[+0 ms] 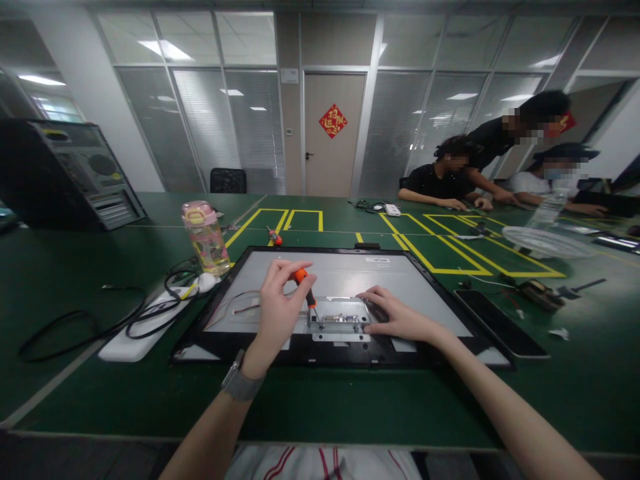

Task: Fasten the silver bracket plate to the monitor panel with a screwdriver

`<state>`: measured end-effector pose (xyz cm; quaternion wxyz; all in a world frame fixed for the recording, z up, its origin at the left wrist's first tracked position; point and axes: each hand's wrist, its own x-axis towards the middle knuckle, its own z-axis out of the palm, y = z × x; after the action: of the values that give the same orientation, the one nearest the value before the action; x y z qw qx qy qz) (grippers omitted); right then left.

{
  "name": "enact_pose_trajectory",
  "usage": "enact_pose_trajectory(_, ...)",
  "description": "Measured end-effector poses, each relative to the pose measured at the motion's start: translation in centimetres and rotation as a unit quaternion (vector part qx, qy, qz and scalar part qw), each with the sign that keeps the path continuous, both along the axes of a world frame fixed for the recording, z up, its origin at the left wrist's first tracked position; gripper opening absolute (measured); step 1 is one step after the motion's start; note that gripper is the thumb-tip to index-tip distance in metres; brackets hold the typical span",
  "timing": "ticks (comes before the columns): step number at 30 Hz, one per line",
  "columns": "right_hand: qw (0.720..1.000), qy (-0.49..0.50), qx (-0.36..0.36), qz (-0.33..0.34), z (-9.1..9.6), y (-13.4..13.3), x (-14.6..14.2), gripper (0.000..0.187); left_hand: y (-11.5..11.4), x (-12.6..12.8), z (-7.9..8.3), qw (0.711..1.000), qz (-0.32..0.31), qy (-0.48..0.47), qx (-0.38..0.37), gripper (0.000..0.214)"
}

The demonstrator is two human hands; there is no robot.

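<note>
A flat display panel (290, 267) with a black frame lies on the green table in front of me. My left hand (281, 300) grips an orange and black screwdriver (311, 298), its fingers closed around the handle. The screwdriver's tip points down at the left end of a metal bracket (345, 338) near the panel's lower edge. A strip of connectors (340, 319) shows inside the bracket. My right hand (397, 319) rests at the bracket's right end, thumb and fingers apart along its edges. Thin wires (245, 308) run left from the bracket, partly behind my left hand.
A white power strip (145, 330) with black cables and a pink-capped bottle (206, 240) stand left. Another screwdriver (275, 237) lies behind the panel. A phone (500, 325) lies right, near a white fan grille (545, 241). A computer case (75, 173) stands far left. Several people are at the far right.
</note>
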<state>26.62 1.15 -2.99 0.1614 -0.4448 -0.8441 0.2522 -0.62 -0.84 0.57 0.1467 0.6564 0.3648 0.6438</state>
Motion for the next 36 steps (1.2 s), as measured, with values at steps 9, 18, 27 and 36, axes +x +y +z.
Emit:
enact_pose_trajectory(9,1.000,0.002,-0.003,-0.001,0.02,-0.01,-0.06,0.066,-0.31,0.02,0.31,0.998,-0.059,-0.029,-0.016,0.018)
enact_pose_trajectory(18,1.000,0.003,-0.007,-0.001,-0.01,0.02,0.08,0.067,-0.19,-0.12,0.81,0.995,-0.072,-0.040,-0.048,0.025)
enact_pose_trajectory(27,1.000,0.006,-0.004,0.001,-0.28,0.10,0.21,0.067,-0.02,-0.46,0.58,0.993,-0.089,-0.042,-0.070,0.027)
enact_pose_trajectory(36,1.000,0.004,-0.003,0.003,-0.32,0.20,0.26,0.068,-0.14,-0.33,0.59,0.998,-0.063,-0.013,-0.019,0.018)
